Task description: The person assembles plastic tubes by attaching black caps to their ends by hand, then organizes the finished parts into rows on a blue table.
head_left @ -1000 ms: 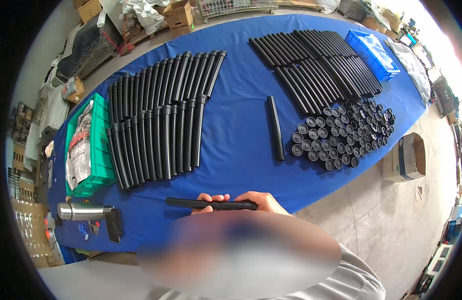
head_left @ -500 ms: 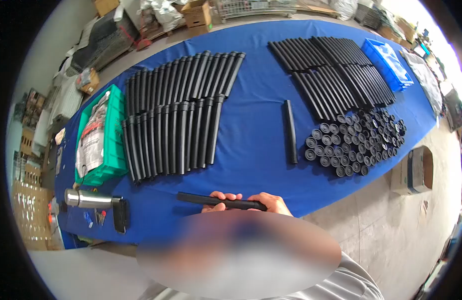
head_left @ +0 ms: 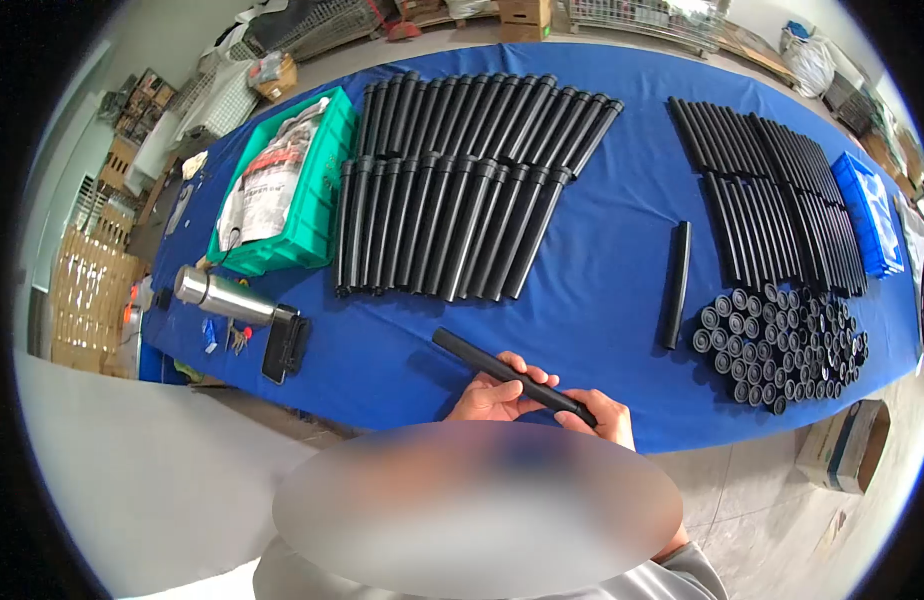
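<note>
A black tube is held at a slant over the near edge of the blue-covered table. My left hand is wrapped round its middle. Around the tube's lower right end closes my right hand. Beyond my hands lie two rows of black tubes with wider collars. To the right, a single black tube lies apart, beside many round black caps. Rows of thinner black tubes lie behind the caps.
On the left of the blue cloth are a green crate with a printed bag, a steel bottle, a black case and keys. A blue tray stands far right; a cardboard box is on the floor.
My view has turned left, so the table items appear further right. The held tube has gone from nearly level to a steeper slant, its left end pointing away. Both hands still hold it.
</note>
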A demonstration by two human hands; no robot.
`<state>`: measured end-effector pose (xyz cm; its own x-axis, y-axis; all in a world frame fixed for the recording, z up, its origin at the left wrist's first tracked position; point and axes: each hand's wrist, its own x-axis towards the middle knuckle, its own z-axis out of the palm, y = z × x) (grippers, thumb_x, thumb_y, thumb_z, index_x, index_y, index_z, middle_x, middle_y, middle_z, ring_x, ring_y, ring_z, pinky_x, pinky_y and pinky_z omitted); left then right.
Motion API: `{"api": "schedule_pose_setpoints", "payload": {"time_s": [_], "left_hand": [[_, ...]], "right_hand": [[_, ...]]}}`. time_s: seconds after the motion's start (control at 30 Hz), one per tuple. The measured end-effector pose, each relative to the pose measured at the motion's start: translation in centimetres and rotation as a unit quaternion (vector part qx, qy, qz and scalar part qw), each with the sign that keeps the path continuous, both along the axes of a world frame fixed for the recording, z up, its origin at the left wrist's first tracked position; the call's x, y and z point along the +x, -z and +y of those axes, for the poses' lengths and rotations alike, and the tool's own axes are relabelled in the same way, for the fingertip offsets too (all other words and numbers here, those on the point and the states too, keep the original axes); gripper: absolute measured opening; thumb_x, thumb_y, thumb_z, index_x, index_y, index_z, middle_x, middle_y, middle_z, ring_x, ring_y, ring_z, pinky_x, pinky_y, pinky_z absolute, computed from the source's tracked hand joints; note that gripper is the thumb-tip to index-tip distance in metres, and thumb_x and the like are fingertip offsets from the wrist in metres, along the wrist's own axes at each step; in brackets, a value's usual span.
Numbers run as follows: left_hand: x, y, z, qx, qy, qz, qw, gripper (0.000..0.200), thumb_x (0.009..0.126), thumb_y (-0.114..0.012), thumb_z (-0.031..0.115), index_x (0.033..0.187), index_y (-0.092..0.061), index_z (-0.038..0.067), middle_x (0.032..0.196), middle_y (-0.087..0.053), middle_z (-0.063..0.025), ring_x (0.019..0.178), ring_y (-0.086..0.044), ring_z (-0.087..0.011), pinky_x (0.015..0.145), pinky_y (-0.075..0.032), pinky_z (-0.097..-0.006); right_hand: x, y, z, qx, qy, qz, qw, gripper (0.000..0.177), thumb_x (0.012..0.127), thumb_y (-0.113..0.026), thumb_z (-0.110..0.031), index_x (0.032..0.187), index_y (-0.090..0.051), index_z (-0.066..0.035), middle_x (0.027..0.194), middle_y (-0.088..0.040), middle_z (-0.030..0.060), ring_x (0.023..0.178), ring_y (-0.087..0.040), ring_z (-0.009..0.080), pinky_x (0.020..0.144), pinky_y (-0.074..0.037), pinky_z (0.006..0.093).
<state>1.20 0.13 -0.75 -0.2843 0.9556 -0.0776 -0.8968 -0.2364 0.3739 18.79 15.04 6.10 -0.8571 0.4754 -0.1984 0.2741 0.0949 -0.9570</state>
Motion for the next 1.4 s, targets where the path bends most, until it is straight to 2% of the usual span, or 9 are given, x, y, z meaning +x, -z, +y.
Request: {"api": "schedule_pose_setpoints", "payload": {"time_s": [0.37, 0.47, 0.57, 0.7, 0.8, 0.9, 1.07, 1.2, 1.4], "left_hand": [[0.1, -0.6, 0.5, -0.021, 0.006, 0.014, 1.0, 0.026, 0.098, -0.073, 0.011, 0.122, -0.063, 0.014, 0.133, -0.068, -0.0147, 0.139, -0.056, -0.035, 0.116, -0.048, -0.0582], [-0.2, 0.0, 0.2, 0.004, 0.013, 0.004, 1.0, 0.027, 0.098, -0.073, 0.012, 0.123, -0.063, 0.015, 0.133, -0.068, -0.0143, 0.14, -0.055, -0.0346, 0.115, -0.049, -0.0573], [-0.4, 0.2, -0.1, 0.02, 0.032, -0.002, 0.999, 0.027, 0.098, -0.073, 0.012, 0.123, -0.063, 0.015, 0.133, -0.068, -0.0141, 0.14, -0.054, -0.0345, 0.116, -0.048, -0.0565], [-0.2, -0.6, 0.3, -0.018, 0.018, -0.009, 1.0, 0.025, 0.099, -0.072, 0.012, 0.121, -0.062, 0.015, 0.134, -0.067, -0.0139, 0.14, -0.054, -0.0343, 0.117, -0.047, -0.0558], [-0.3, 0.2, 0.3, -0.005, 0.018, -0.003, 1.0, 0.027, 0.099, -0.072, 0.012, 0.124, -0.062, 0.015, 0.135, -0.067, -0.0139, 0.14, -0.054, -0.0346, 0.117, -0.047, -0.0561], [-0.2, 0.1, 0.0, -0.001, 0.012, 0.007, 1.0, 0.028, 0.099, -0.071, 0.011, 0.126, -0.063, 0.015, 0.134, -0.067, -0.0142, 0.14, -0.054, -0.0357, 0.117, -0.046, -0.0578], [-0.2, -0.5, 0.2, -0.04, 0.012, -0.039, 0.998, 0.026, 0.099, -0.07, 0.011, 0.125, -0.065, 0.013, 0.133, -0.067, -0.0166, 0.141, -0.053, -0.0382, 0.117, -0.043, -0.0606], [-0.3, -0.3, -0.1, -0.032, 0.02, 0.004, 0.999, 0.026, 0.1, -0.07, 0.01, 0.125, -0.064, 0.011, 0.131, -0.068, -0.0191, 0.137, -0.056, -0.0402, 0.114, -0.048, -0.0605], [-0.2, -0.1, -0.1, -0.019, 0.008, 0.003, 1.0, 0.026, 0.1, -0.069, 0.01, 0.125, -0.062, 0.008, 0.129, -0.068, -0.0204, 0.136, -0.057, -0.0413, 0.109, -0.055, -0.0576]], "right_hand": [[-0.4, 2.0, -0.2, 0.347, -0.003, 0.155, 0.925, 0.035, 0.085, -0.081, -0.005, 0.116, -0.066, 0.002, 0.095, -0.068, 0.0199, 0.076, -0.069, 0.0344, 0.067, -0.057, 0.0409], [-0.2, 1.8, -0.6, 0.327, -0.01, 0.137, 0.935, 0.036, 0.085, -0.081, -0.006, 0.118, -0.066, 0.001, 0.096, -0.069, 0.0199, 0.076, -0.07, 0.0337, 0.068, -0.058, 0.0411], [0.0, -0.4, 0.3, -0.111, -0.03, -0.121, 0.986, 0.04, 0.085, -0.081, -0.005, 0.121, -0.065, 0.001, 0.097, -0.069, 0.0192, 0.077, -0.07, 0.0343, 0.069, -0.058, 0.0427], [-0.1, 1.2, -0.4, 0.283, -0.012, 0.084, 0.955, 0.035, 0.087, -0.079, -0.007, 0.119, -0.068, 0.002, 0.092, -0.069, 0.0187, 0.076, -0.069, 0.0335, 0.066, -0.056, 0.0393], [-0.1, 1.4, -0.5, 0.307, -0.018, 0.091, 0.947, 0.038, 0.086, -0.081, -0.007, 0.119, -0.067, 0.002, 0.094, -0.069, 0.0185, 0.077, -0.069, 0.0345, 0.067, -0.057, 0.0401], [0.1, 0.0, 0.6, -0.112, -0.026, -0.11, 0.987, 0.044, 0.084, -0.083, -0.007, 0.122, -0.064, 0.0, 0.098, -0.069, 0.0176, 0.079, -0.069, 0.0367, 0.069, -0.058, 0.0435], [0.5, 2.3, -0.1, 0.384, -0.022, 0.115, 0.916, 0.044, 0.084, -0.084, -0.009, 0.123, -0.065, -0.002, 0.101, -0.07, 0.0176, 0.083, -0.071, 0.035, 0.071, -0.058, 0.044], [1.0, 0.3, 0.3, 0.121, -0.032, 0.035, 0.991, 0.037, 0.088, -0.081, -0.019, 0.119, -0.069, -0.002, 0.094, -0.07, 0.0178, 0.084, -0.071, 0.0359, 0.072, -0.057, 0.0436], [1.1, 1.4, -0.5, 0.146, -0.011, 0.044, 0.988, 0.036, 0.092, -0.079, -0.022, 0.118, -0.069, 0.0, 0.093, -0.071, 0.017, 0.079, -0.071, 0.0361, 0.07, -0.057, 0.0427]]}}
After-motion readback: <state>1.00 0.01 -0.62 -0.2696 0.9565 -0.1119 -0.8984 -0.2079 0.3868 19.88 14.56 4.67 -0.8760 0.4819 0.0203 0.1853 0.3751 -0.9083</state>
